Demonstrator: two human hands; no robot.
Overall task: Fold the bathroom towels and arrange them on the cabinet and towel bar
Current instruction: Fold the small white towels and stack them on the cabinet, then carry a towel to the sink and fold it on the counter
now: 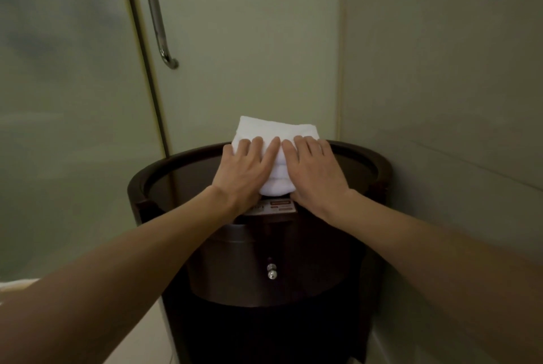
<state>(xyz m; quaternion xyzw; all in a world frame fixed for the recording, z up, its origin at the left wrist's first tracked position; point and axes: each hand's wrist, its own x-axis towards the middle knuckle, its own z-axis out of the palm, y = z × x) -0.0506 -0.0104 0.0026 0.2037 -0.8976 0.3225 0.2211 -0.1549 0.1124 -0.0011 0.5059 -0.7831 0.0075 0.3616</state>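
Head view: dim bathroom corner, frosted glass door [235, 40] on the left with a metal handle bar [152, 10], its top cut off by the frame. Tiled wall on the right. A dark round cabinet [182, 178] stands in the corner. Its rimmed top carries a folded white towel [276, 131], toward the back rim. Left hand [246, 166] and right hand [316, 169] lie flat on the towel side by side, fingers straight. Thumbs are hidden; can't tell if they tuck under. A printed card [282, 206] at the near edge is half covered, text unreadable. Drawer knob [271, 274] below. Pale cloth [14, 287] is cut off bottom-left.
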